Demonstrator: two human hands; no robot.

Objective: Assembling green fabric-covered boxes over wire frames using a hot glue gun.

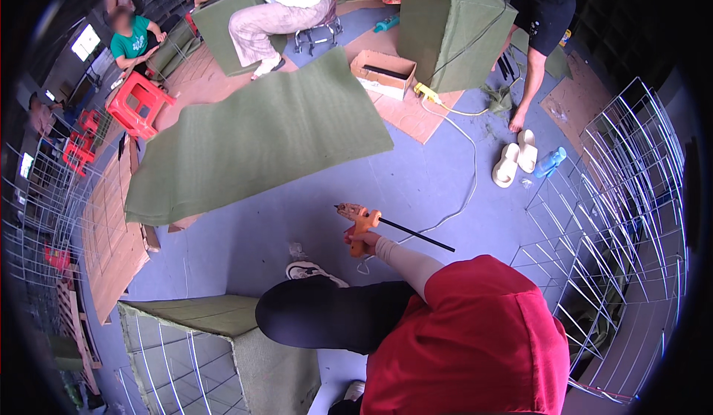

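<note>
Fingers of our right hand [365, 238] are curled tight around the grip of an orange plastic hot-glue gun [359, 225], which we hold out in front of our raised knee, its tip aimed to the left and a thin black glue stick [416, 234] jutting from its back toward the right. Our left hand is out of sight, so we cannot tell what it is doing. A pale power cord [469, 170] trails from behind the gun across the grey floor [416, 177], away from the hand toward a yellow plug [425, 92]. Beyond the gun's tip, up and to the left of the hand, lies a large sheet of olive-green felt fabric [252, 136], draped over a brown cardboard panel [111, 229]. Below the hand, past our black-trousered knee [327, 315], sits a wire-mesh frame partly wrapped in the same green felt [215, 341]. Right of our arm stand bare white wire grid racks [624, 192]. Farther off, other people sit and stand by green-covered boxes [449, 25].
</note>
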